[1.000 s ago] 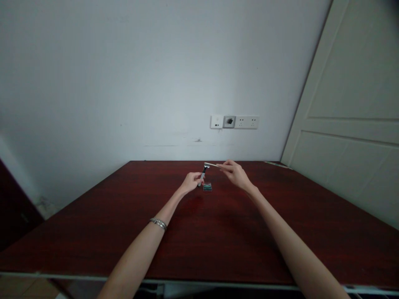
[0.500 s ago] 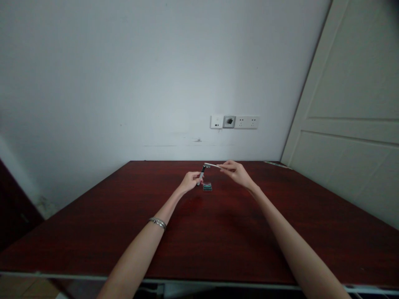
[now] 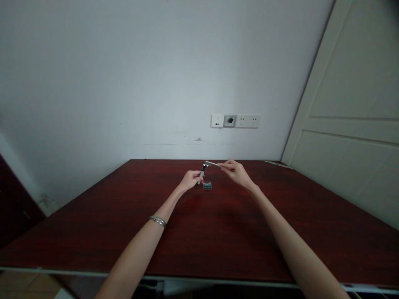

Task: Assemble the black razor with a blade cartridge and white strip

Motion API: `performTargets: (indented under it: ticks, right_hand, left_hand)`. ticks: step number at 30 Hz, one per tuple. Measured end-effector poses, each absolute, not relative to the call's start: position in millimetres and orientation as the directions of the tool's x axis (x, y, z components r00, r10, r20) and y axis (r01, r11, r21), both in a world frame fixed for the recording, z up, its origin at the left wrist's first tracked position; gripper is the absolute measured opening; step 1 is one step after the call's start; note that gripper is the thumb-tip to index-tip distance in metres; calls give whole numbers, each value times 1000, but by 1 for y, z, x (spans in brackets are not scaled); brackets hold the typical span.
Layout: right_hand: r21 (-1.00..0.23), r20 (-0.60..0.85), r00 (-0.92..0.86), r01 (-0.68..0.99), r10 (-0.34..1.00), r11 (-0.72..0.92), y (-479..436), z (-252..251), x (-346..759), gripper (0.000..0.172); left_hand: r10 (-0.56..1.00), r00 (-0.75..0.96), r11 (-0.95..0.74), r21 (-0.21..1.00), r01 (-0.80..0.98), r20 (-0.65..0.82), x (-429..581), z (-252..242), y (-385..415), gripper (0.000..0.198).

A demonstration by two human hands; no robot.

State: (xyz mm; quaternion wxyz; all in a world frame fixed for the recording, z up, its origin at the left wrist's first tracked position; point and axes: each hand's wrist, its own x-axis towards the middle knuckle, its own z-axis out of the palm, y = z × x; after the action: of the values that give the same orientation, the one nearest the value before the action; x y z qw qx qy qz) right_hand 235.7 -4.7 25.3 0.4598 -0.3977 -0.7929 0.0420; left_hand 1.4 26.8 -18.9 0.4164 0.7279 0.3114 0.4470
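My left hand [image 3: 190, 181] is closed round the grey handle of a razor [image 3: 201, 174], which stands tilted with its head up. A thin whitish stick, perhaps a toothbrush [image 3: 214, 164], is pinched in my right hand [image 3: 234, 171]. Its far end is at the razor's head; whether they touch is too small to tell. Just right of my left fingertips, a small clear case [image 3: 207, 186] with something dark green inside lies on the dark red table [image 3: 218, 232].
Behind the table rises a pale wall with sockets [image 3: 247, 121] and a switch plate [image 3: 217, 121]. A white door panel [image 3: 352, 137] stands at the right. A thin flat strip [image 3: 278, 164] lies at the table's back right edge.
The far end of the stick has shifted slightly up at the razor's head. Both hands keep their grips, and the view has moved a little.
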Motion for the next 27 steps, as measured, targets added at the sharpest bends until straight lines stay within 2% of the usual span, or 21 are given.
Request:
performTargets:
  ticks: [6,13,20,27]
  right_hand:
    - [-471,726,-183,569,663,674,-11,28,234,30]
    - [-448,762,-111,621,638,644,-3,21,237,29]
    - [-405,740,-189,641,646,652,-8,24,228,30]
    - [-360,698,-264,675,666,644,-12,17,220,28]
  left_hand:
    - [878,378,-335,941,53,292,7,-12,17,9]
    - [906,401,-122,990,-64,137,24,7,-10,13]
    - [912,408,19,994,-111,29,16,6,-16,12]
    - [918,397,75,991,-107,-26,20,7,-26,6]
